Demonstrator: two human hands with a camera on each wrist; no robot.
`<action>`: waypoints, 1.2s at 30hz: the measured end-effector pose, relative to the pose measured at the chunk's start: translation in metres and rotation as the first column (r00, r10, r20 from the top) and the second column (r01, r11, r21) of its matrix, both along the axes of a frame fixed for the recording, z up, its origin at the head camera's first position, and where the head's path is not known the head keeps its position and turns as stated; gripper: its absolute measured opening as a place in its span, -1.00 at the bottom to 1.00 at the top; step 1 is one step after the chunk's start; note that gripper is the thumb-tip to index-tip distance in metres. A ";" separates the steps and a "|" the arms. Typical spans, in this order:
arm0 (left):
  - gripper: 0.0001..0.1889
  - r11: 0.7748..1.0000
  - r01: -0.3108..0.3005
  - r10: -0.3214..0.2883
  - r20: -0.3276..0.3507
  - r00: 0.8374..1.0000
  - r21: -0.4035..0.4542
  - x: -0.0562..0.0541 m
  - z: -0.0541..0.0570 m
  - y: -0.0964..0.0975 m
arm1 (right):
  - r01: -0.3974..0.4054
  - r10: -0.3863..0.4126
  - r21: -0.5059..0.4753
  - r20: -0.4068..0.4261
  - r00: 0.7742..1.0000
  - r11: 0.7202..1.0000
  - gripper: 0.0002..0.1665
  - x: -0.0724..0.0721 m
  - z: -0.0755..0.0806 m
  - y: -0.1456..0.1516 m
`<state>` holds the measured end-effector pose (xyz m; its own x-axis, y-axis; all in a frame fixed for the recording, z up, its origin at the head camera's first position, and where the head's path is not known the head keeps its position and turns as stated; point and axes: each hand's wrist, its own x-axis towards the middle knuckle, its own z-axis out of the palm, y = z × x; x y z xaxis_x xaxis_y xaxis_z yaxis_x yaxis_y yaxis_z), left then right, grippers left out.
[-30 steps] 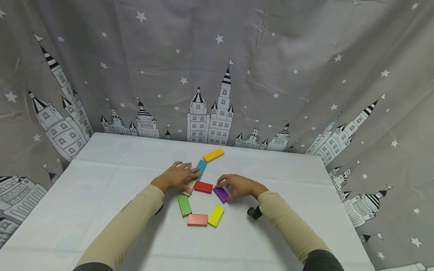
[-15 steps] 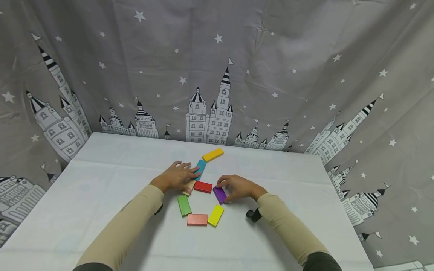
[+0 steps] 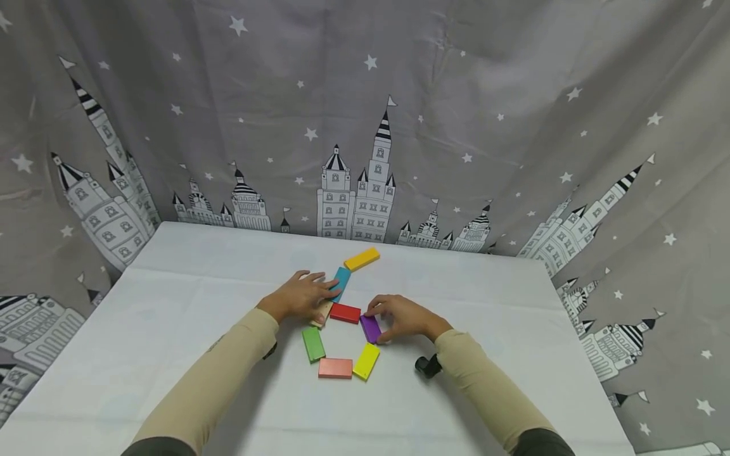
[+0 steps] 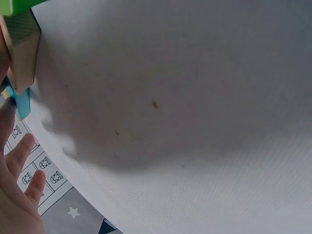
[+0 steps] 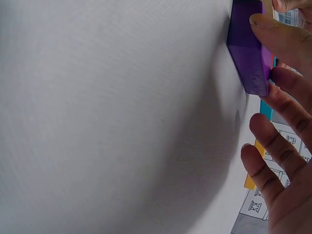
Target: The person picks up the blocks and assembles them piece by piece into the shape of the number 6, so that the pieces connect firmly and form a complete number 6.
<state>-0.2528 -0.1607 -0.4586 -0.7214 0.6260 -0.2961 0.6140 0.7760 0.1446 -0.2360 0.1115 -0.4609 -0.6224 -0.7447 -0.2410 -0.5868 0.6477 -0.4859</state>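
Observation:
Flat wooden blocks form a ring with a tail on the white tabletop. My right hand [image 3: 406, 316] pinches the purple block [image 3: 371, 329] between thumb and fingers; its other fingers spread out in the right wrist view. Fingers of my left hand [image 3: 299, 296] are extended, one touching the blue block [image 3: 341, 283]. Its thumb rests at the plain wood block [image 3: 324, 311], which that hand partly covers in the head view. Between the hands lies the red block [image 3: 345, 313], close beside the purple one. Green [image 3: 313, 344], pink [image 3: 335, 368] and yellow [image 3: 366, 361] blocks curve round the near side.
An orange-yellow block [image 3: 362, 258] touches the far end of the blue one. The white cloth-covered table [image 3: 490, 291] ends at a grey curtain [image 3: 365, 126] printed with castles and stars. A black wrist device [image 3: 428, 365] sits under the right sleeve.
The purple block has turned slightly in my right hand, its near end now closer to the yellow block. My left hand stays on the blue and plain blocks.

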 end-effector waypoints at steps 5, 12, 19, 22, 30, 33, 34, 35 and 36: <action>-0.15 1.000 0.005 -0.005 0.005 1.000 -0.006 -0.001 0.003 0.000 | 0.026 -0.026 -0.001 0.000 1.000 1.000 -0.41 0.001 -0.001 0.000; -0.14 1.000 0.018 -0.018 -0.003 1.000 -0.004 -0.004 0.001 0.000 | 0.008 -0.008 -0.056 -0.003 1.000 0.998 -0.42 0.000 -0.003 -0.001; -0.14 1.000 0.006 -0.006 0.015 1.000 -0.004 -0.006 -0.002 -0.001 | 0.020 -0.019 -0.050 0.006 1.000 0.999 -0.41 -0.001 -0.007 -0.001; -0.14 1.000 0.006 -0.005 0.017 1.000 -0.018 -0.006 -0.002 0.000 | 0.029 -0.028 -0.043 0.010 1.000 0.999 -0.40 0.000 -0.008 -0.001; -0.13 0.999 0.008 -0.007 0.017 1.000 -0.032 -0.006 -0.001 0.003 | 0.138 -0.135 -0.072 0.048 0.990 0.988 -0.36 0.005 -0.010 0.005; -0.14 0.999 0.020 -0.020 -0.007 1.000 -0.044 -0.006 -0.003 0.002 | 0.178 -0.173 -0.092 0.056 0.983 0.980 -0.38 0.007 -0.010 0.009; -0.14 0.998 0.022 -0.022 -0.013 1.000 -0.053 -0.005 -0.004 0.002 | 0.186 -0.181 -0.102 0.059 0.982 0.977 -0.38 0.007 -0.010 0.010; -0.15 0.998 0.022 -0.023 -0.016 1.000 -0.059 -0.006 -0.005 0.001 | 0.195 -0.189 -0.111 0.064 0.980 0.974 -0.40 0.008 -0.010 0.012; -0.15 0.998 0.024 -0.025 -0.020 0.999 -0.065 -0.006 -0.006 0.001 | 0.204 -0.197 -0.119 0.064 0.978 0.972 -0.41 0.009 -0.010 0.014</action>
<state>-0.2585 -0.1594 -0.4642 -0.7126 0.6232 -0.3223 0.6350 0.7682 0.0814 -0.2272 0.1256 -0.4712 -0.7512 -0.6323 -0.1894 -0.4237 0.6820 -0.5961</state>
